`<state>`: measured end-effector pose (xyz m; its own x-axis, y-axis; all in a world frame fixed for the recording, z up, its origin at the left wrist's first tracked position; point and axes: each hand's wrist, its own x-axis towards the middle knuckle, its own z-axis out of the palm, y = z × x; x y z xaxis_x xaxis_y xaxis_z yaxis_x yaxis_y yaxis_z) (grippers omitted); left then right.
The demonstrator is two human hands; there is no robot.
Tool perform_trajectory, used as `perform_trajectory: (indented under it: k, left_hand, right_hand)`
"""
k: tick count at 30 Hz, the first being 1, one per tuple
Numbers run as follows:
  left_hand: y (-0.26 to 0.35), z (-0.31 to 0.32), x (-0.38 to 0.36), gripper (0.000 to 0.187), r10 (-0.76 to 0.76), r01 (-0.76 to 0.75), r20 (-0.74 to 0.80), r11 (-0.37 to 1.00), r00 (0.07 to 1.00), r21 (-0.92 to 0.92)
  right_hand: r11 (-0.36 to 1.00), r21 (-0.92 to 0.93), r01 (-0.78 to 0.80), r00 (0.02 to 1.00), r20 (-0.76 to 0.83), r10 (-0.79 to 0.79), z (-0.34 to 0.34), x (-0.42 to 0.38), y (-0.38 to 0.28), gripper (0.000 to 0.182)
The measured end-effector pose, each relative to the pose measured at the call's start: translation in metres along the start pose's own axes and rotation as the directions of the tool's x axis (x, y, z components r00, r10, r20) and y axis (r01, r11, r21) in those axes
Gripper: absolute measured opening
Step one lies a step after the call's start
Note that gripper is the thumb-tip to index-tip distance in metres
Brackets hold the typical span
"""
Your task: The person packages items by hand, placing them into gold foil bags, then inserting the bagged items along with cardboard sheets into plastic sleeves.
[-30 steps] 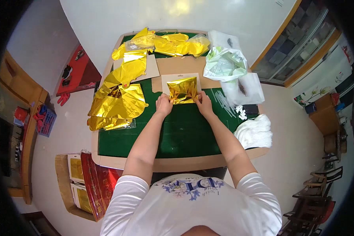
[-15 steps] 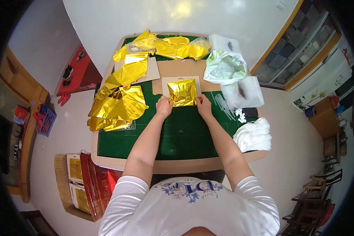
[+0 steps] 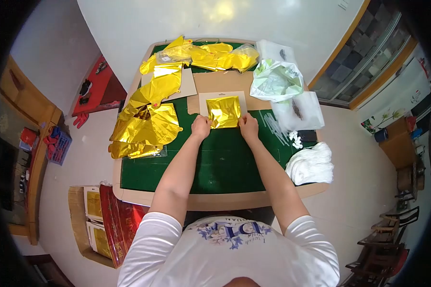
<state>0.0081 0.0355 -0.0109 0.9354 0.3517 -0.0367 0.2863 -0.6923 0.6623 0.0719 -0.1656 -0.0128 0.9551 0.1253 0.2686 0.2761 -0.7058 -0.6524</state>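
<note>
A gold foil balloon (image 3: 223, 112), folded into a shiny square, lies on a beige cardboard card (image 3: 203, 102) with a hanging slot at its top edge. My left hand (image 3: 202, 127) is closed at the lower left corner of the foil and card. At the lower right corner, my right hand (image 3: 248, 127) is pinched closed in the same way. Whether the fingertips grip the foil, the card or both is hard to see. Loose gold foil balloons (image 3: 151, 122) are heaped left of my left hand.
The green-topped table (image 3: 215, 167) has a brown rim. More gold foil (image 3: 220, 57) lies along the back. A plastic bag (image 3: 276, 81), clear sleeves (image 3: 301, 111) and a white cloth bundle (image 3: 310, 164) are on the right. A box of packed cards (image 3: 93, 225) stands on the floor.
The folded foil looks flatter and smoother than before. Both hands stay at its lower corners. The whole view has shifted slightly.
</note>
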Motion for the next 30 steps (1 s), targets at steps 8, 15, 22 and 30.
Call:
perform_trajectory:
  k: [8,15,22,30]
  left_hand:
    - [0.010,0.002,-0.002,0.028,-0.044,0.049,-0.062,0.996,0.997,0.079]
    - [0.012,0.004,0.004,0.030,-0.125,0.130,-0.063,0.988,0.990,0.088]
    - [0.024,-0.012,0.018,0.030,-0.319,0.298,-0.086,0.935,0.944,-0.194]
    - [0.031,-0.010,0.021,0.024,-0.169,0.168,-0.264,0.985,0.950,-0.026]
  right_hand:
    - [0.971,-0.224,0.083,0.987,-0.113,-0.111,0.011,-0.010,0.000,0.018]
    - [0.912,-0.378,0.160,0.964,-0.141,-0.227,0.012,-0.015,-0.007,0.018]
    - [0.904,-0.406,0.136,0.978,-0.089,-0.187,0.009,-0.018,-0.014,0.017]
    - [0.895,-0.425,0.138,0.970,-0.124,-0.208,0.013,-0.017,-0.011,0.020]
